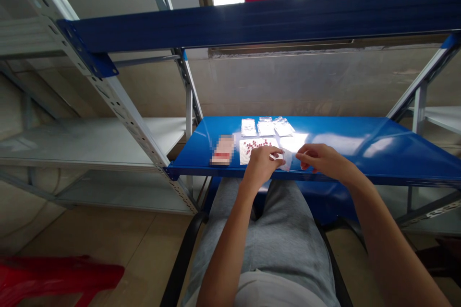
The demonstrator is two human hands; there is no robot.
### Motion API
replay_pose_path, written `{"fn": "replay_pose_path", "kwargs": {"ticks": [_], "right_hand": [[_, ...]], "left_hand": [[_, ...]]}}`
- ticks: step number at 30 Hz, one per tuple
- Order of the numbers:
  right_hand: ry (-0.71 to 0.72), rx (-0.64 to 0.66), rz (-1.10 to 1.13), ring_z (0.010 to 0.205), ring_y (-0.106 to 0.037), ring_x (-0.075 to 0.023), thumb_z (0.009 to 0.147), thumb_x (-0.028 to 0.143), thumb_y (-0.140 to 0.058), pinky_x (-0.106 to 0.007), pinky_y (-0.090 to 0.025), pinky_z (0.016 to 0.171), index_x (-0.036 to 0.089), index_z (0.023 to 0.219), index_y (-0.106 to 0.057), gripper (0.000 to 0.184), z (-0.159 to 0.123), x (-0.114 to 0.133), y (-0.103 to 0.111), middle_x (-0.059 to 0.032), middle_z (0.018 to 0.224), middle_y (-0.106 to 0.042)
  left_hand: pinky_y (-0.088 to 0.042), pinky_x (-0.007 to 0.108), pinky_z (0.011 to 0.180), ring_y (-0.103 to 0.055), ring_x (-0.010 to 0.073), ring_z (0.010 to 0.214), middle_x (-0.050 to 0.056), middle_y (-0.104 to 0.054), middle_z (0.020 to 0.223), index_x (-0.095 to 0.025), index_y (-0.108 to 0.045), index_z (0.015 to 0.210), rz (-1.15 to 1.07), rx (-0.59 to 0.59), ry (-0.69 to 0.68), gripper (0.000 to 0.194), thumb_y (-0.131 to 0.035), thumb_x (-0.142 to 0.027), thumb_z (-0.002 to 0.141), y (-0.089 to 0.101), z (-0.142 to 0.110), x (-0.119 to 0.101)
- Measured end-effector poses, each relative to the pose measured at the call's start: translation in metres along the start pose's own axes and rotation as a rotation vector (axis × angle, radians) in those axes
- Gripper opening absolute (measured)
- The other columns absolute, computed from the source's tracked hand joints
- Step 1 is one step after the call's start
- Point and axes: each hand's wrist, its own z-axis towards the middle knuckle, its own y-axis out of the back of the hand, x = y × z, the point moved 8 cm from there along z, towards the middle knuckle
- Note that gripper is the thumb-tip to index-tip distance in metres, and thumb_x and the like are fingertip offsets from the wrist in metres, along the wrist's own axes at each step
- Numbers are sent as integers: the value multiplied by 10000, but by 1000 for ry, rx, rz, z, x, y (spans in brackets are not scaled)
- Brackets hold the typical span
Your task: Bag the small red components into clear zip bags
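on shelf | plastic bags behind sheet | blurred packet left of sheet

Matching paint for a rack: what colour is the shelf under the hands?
The steel shelf is glossy blue, clearest in the head view.

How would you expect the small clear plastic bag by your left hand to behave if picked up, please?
The clear plastic bag looks thin and crinkled, so it is probably floppy and very light. Held at the left hand, it would likely bend rather than stay stiff. It may also slide easily on the glossy blue shelf.
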Motion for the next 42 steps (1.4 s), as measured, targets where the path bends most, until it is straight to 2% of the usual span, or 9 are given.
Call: {"fn": "replay_pose_path", "kwargs": {"ticks": [3,7,11,16,25,30,34,37,42], "right_hand": [[-121,-6,188,769,-724,-216,844,489,-712,-262,-538,584,171,936,-704,331,7,-28,1,-100,835,-763],[-143,144,559,981,-737,-252,793,500,-794,-298,-599,726,183,1056,-702,422,11,-36,-24,-127,1052,-765],[-122,247,755,916,-739,-223,679,440,-895,-299,-597,776,170,1020,-713,471,13,-33,-44,-97,976,-764],[-106,178,796,731,-680,-149,573,438,-947,-268,-572,719,153,840,-712,455,20,-39,-42,-29,775,-703],[-106,96,810,702,-651,-134,554,463,-956,-274,-570,718,152,813,-727,466,23,-43,-38,-28,788,-693],[-120,24,867,760,-672,-143,550,419,-975,-256,-593,757,159,776,-731,422,28,-59,-32,-33,809,-696],[-151,-89,924,790,-686,-153,519,381,-1000,-264,-616,797,174,756,-739,409,32,-83,-22,-37,837,-710],[-169,-124,959,784,-691,-151,505,356,-1009,-251,-624,795,174,743,-739,403,34,-96,-20,-39,829,-718],[-209,-151,1017,737,-697,-136,430,306,-1029,-209,-627,737,147,732,-742,446,37,-109,-23,-36,785,-720]], "left_hand": [[-563,252,681,-724,175,785,62,-779,971,-187,-796,1053,-74,-9,34,283,-821,-203,772,5,2,6],[-556,238,667,-728,176,792,61,-775,939,-178,-795,1074,-127,-22,46,316,-830,-223,763,9,4,10],[-555,234,685,-732,185,836,55,-776,917,-186,-801,1060,-93,-33,38,315,-837,-248,753,11,5,14],[-539,224,644,-724,171,768,36,-774,855,-189,-799,1071,-72,-2,54,329,-831,-259,751,11,4,18],[-524,225,632,-706,159,729,35,-764,825,-194,-793,1105,-48,-7,76,362,-838,-271,754,8,5,22],[-524,226,642,-701,144,714,41,-760,857,-214,-774,1169,-59,-81,62,328,-752,-297,853,23,9,33],[-518,258,684,-684,168,755,57,-767,855,-194,-810,1017,118,-173,88,204,-758,-298,850,35,10,46],[-525,305,794,-681,201,850,74,-765,885,-179,-813,960,315,-136,117,151,-762,-257,842,19,12,53],[-513,323,883,-663,234,1022,106,-727,1073,-182,-801,988,520,-108,147,151,-691,-237,900,-16,16,61]]}}
